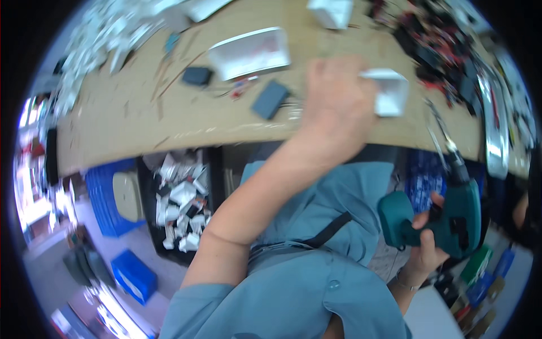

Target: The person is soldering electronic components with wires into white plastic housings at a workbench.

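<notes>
My left hand [341, 101] is over the table, slightly blurred, with its fingers curled against the edge of a white open box-shaped plastic housing [393, 93]. My right hand [426, 243] is wrapped round the grip of a green cordless drill [460, 217], its long bit pointing up toward the table edge. Left of my left hand lies a dark grey block [270, 100]. Beyond that block is a larger white open housing [251, 53]. A smaller black block [197, 76] sits farther left, with thin wires and small parts between the blocks.
White pieces [107, 39] are heaped at the far left of the table [113, 133]. Another white housing [331, 12] stands at the back. Dark parts with red wires [440, 45] are piled at the right. Below the table edge is a black bin [149, 226] of white scraps.
</notes>
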A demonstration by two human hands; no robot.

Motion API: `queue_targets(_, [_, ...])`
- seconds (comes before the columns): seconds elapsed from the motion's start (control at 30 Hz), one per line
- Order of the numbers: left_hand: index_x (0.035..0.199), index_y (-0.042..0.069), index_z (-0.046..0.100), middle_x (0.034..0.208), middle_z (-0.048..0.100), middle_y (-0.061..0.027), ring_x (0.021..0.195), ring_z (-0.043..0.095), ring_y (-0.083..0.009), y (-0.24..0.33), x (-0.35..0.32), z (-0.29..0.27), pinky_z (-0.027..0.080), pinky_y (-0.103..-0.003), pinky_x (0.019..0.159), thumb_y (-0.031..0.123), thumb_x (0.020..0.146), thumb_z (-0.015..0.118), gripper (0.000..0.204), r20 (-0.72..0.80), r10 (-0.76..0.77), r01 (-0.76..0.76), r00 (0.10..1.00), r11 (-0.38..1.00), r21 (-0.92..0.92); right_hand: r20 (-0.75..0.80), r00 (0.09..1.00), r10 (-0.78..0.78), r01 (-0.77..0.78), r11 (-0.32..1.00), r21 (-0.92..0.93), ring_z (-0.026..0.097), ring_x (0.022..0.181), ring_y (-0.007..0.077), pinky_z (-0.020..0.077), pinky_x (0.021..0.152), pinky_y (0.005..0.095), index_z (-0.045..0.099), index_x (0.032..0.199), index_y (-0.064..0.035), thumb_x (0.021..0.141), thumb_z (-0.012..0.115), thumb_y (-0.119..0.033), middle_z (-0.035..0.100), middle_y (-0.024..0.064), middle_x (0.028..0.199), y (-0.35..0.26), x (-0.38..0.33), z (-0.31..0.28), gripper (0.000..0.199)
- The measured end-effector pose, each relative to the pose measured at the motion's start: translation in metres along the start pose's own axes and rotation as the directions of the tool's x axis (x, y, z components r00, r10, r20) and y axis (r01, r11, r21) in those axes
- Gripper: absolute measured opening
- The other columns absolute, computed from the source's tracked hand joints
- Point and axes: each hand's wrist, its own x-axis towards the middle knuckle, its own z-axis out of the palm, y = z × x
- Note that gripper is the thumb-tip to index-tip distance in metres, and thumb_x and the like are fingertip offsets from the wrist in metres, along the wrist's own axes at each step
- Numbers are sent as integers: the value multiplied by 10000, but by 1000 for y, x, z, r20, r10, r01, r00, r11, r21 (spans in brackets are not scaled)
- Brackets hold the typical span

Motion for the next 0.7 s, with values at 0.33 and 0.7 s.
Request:
queue_targets(0.33, [804, -1, 641, 1006, 538, -64, 922, 527, -140, -22, -62, -109, 429, -269, 777, 20, 709, 647, 97, 78, -593, 232, 801, 189, -954, 165, 986, 2, -7, 1000, 27, 465, 668, 116, 378, 600, 226, 388, 1215, 104, 798, 634, -296, 506, 66, 742, -11, 10, -11, 629])
queue_targets(0.7, [895, -45, 629, 777, 616, -39, 642, 540, -84, -89, -300, -265, 407, -207, 562, 79, 735, 611, 203, 130, -982, 707, 134, 2, -708, 253, 963, -90, 60, 990, 125, 482, 691, 131, 389, 575, 233, 354, 1229, 111, 787, 652, -280, 524, 181, 1078, 2, 30, 7, 661])
